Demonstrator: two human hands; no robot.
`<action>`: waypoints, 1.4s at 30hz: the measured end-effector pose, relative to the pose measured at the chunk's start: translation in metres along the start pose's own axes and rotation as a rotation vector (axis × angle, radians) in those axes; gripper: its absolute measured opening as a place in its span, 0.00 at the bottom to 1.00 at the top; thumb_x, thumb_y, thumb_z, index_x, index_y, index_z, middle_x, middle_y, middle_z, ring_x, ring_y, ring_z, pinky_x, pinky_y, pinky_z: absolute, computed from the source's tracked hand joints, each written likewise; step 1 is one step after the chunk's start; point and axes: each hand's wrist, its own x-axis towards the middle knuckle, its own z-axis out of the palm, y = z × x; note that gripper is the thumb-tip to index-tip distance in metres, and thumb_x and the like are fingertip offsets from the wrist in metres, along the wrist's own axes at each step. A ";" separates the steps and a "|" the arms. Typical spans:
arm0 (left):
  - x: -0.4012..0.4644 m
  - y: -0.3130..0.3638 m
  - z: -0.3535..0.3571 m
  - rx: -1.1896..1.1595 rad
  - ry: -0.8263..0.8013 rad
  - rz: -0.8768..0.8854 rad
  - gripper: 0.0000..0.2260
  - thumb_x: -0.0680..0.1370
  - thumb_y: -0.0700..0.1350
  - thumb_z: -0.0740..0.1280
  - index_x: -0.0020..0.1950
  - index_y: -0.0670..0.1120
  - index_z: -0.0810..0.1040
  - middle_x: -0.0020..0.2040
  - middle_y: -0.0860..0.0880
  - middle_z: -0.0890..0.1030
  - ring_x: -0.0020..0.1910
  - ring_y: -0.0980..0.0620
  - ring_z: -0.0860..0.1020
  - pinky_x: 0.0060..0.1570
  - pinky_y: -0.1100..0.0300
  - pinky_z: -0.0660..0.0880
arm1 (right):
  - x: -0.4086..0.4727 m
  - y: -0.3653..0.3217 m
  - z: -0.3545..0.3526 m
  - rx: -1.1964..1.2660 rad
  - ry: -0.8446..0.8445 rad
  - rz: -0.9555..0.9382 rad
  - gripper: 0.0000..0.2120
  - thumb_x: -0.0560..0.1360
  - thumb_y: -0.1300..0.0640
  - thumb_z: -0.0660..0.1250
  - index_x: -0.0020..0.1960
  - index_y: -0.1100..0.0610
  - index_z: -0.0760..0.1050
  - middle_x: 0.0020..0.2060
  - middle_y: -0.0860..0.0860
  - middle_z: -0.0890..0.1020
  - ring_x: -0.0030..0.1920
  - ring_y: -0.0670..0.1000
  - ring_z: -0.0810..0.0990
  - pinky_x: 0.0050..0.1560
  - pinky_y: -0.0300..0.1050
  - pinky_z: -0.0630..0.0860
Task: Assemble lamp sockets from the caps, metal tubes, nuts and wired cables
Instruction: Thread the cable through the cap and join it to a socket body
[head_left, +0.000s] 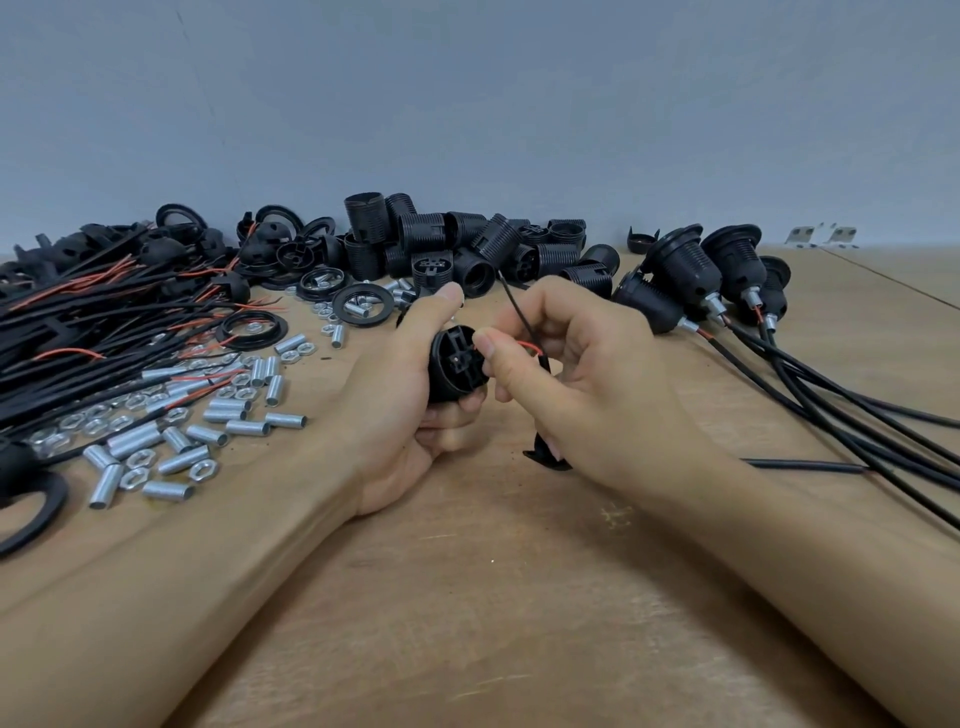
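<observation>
Over the table (467, 597), the left hand (410, 410) gripped a socket body (457, 369); the right hand (582, 384) pinched a red wire (527, 347) against it. Metal tubes (171, 441) lay left, finished sockets (691, 275) right, threaded shells (457, 244) behind.
</observation>
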 end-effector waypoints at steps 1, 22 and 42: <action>0.000 0.001 0.000 0.008 0.001 -0.007 0.26 0.80 0.60 0.59 0.27 0.48 0.74 0.23 0.48 0.69 0.21 0.55 0.56 0.23 0.64 0.51 | 0.000 -0.001 -0.001 0.015 -0.007 0.009 0.05 0.78 0.64 0.68 0.43 0.60 0.76 0.33 0.50 0.78 0.28 0.41 0.76 0.29 0.27 0.68; 0.005 0.003 -0.004 -0.087 -0.023 -0.031 0.21 0.81 0.59 0.59 0.34 0.47 0.72 0.26 0.47 0.70 0.18 0.57 0.56 0.19 0.66 0.53 | 0.004 0.000 -0.009 -0.418 0.025 -0.361 0.03 0.76 0.65 0.70 0.46 0.62 0.82 0.38 0.52 0.79 0.36 0.51 0.76 0.38 0.34 0.69; 0.002 0.003 0.000 0.012 0.039 -0.030 0.25 0.81 0.59 0.59 0.28 0.47 0.72 0.25 0.47 0.71 0.18 0.56 0.57 0.19 0.66 0.56 | 0.004 0.002 -0.016 -0.563 -0.160 -0.384 0.04 0.78 0.62 0.69 0.47 0.63 0.81 0.44 0.54 0.79 0.38 0.44 0.69 0.38 0.41 0.69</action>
